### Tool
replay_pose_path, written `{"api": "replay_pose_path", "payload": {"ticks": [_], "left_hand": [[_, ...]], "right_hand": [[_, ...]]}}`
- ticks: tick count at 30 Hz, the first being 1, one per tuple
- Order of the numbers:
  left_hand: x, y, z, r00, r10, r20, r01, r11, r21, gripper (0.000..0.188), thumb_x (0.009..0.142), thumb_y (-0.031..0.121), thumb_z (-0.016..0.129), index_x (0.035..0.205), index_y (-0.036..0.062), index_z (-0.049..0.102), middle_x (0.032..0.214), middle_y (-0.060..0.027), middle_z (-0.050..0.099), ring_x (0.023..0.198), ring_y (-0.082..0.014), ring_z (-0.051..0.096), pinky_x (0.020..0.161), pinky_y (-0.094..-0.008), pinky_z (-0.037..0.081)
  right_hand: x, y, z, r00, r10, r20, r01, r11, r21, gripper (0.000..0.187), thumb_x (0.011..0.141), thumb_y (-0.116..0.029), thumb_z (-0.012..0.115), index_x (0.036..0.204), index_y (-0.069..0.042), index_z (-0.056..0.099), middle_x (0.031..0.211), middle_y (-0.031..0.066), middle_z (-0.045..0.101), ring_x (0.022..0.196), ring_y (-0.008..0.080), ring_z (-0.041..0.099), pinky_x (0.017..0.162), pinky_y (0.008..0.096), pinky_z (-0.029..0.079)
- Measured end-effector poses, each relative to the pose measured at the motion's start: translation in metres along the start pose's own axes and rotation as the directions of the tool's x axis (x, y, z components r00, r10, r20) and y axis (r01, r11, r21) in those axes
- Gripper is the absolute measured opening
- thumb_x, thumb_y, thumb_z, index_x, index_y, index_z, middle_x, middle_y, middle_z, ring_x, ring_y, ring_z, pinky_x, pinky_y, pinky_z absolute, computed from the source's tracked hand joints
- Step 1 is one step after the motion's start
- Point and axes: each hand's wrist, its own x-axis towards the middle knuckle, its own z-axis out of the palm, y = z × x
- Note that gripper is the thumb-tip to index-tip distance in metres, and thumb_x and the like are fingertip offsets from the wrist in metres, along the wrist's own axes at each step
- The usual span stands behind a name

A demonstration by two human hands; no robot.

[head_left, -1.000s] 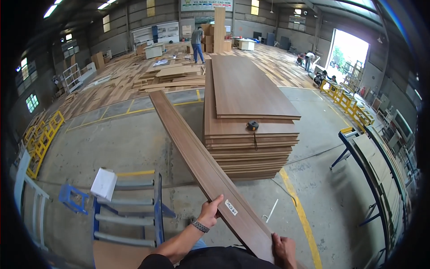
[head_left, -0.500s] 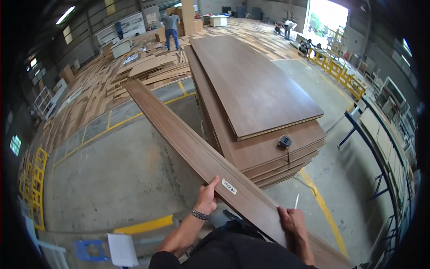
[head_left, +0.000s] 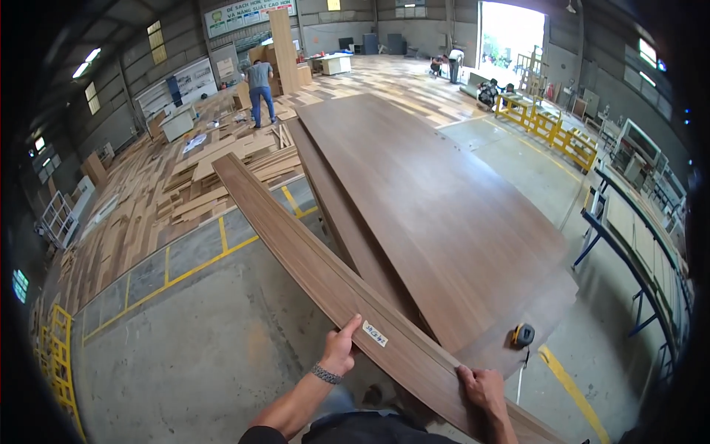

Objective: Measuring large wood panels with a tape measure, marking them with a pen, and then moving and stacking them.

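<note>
A long brown wood-grain board [head_left: 296,255] with a grooved edge lies across in front of me, slanting from far left to near right. My left hand [head_left: 340,348] grips its near edge, thumb on top beside a small white label [head_left: 375,334]. Farther right, my right hand [head_left: 484,388] is closed over the board's far edge; its fingertips are partly hidden. Just beyond the board stands a stack of wide brown panels [head_left: 429,214], the top one set askew. On the stack's near right corner sits a black and yellow tape measure [head_left: 523,335].
A blue-framed roller rack [head_left: 643,251] stands at right, with yellow metal frames [head_left: 543,133] behind it. Yellow lines mark the concrete floor. Loose boards [head_left: 200,181] cover the floor at far left, where a person [head_left: 260,89] stands. Other people are near the bright doorway.
My view has tilted up and moved closer to the stack. The board, still in both hands, now lies nearer the stack and overlaps its left side.
</note>
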Motion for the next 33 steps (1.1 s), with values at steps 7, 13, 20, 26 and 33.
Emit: {"api": "replay_pose_path", "payload": {"ticks": [7, 13, 20, 26, 33], "left_hand": [[0.167, 0.091, 0.035, 0.993, -0.059, 0.104, 0.042, 0.987, 0.153, 0.047, 0.088, 0.033, 0.077, 0.117, -0.0016, 0.062, 0.111, -0.0088, 0.069, 0.097, -0.0234, 0.068, 0.085, -0.0418, 0.057], [0.333, 0.151, 0.073, 0.979, -0.076, 0.19, 0.049, 0.989, 0.142, 0.059, 0.085, 0.032, 0.08, 0.122, -0.0098, 0.06, 0.122, -0.0131, 0.065, 0.115, -0.0202, 0.059, 0.099, -0.0325, 0.046], [0.517, 0.232, 0.094, 0.987, -0.107, 0.117, 0.083, 0.979, 0.189, 0.049, 0.084, 0.028, 0.081, 0.11, -0.0103, 0.067, 0.111, -0.0111, 0.069, 0.102, -0.0174, 0.064, 0.089, -0.0311, 0.049], [0.627, 0.277, 0.133, 0.988, -0.057, 0.142, 0.024, 0.975, 0.222, 0.045, 0.086, 0.03, 0.078, 0.108, -0.0087, 0.068, 0.105, -0.0081, 0.069, 0.096, -0.0173, 0.063, 0.085, -0.0337, 0.049], [0.795, 0.376, 0.138, 0.852, 0.002, 0.524, -0.092, 0.985, 0.145, 0.034, 0.097, 0.023, 0.064, 0.123, 0.0023, 0.064, 0.112, -0.0053, 0.065, 0.103, -0.0181, 0.061, 0.086, -0.0387, 0.052]], "right_hand": [[0.131, -0.094, 0.005, 0.992, 0.066, -0.105, -0.073, 0.995, -0.062, 0.06, 0.092, -0.057, 0.055, 0.076, -0.002, 0.073, 0.073, 0.0254, 0.064, 0.075, 0.0452, 0.064, 0.069, 0.0501, 0.05], [0.267, -0.17, 0.025, 0.964, 0.212, -0.158, -0.221, 0.975, -0.039, 0.065, 0.09, -0.064, 0.053, 0.076, -0.004, 0.075, 0.074, 0.0251, 0.066, 0.077, 0.0443, 0.066, 0.074, 0.051, 0.052], [0.429, -0.272, 0.054, 0.949, 0.302, -0.086, -0.311, 0.944, -0.114, 0.065, 0.093, -0.062, 0.049, 0.082, -0.004, 0.075, 0.078, 0.0264, 0.066, 0.081, 0.0453, 0.066, 0.076, 0.0508, 0.052], [0.531, -0.325, 0.051, 0.926, 0.378, -0.006, -0.375, 0.917, -0.136, 0.071, 0.094, -0.066, 0.043, 0.086, -0.005, 0.076, 0.085, 0.026, 0.069, 0.087, 0.0452, 0.067, 0.081, 0.0499, 0.052], [0.679, -0.405, 0.027, 0.983, 0.183, 0.017, -0.184, 0.981, 0.066, 0.075, 0.097, -0.065, 0.039, 0.084, 0.0, 0.074, 0.084, 0.0248, 0.07, 0.086, 0.043, 0.068, 0.075, 0.0508, 0.054]]}}
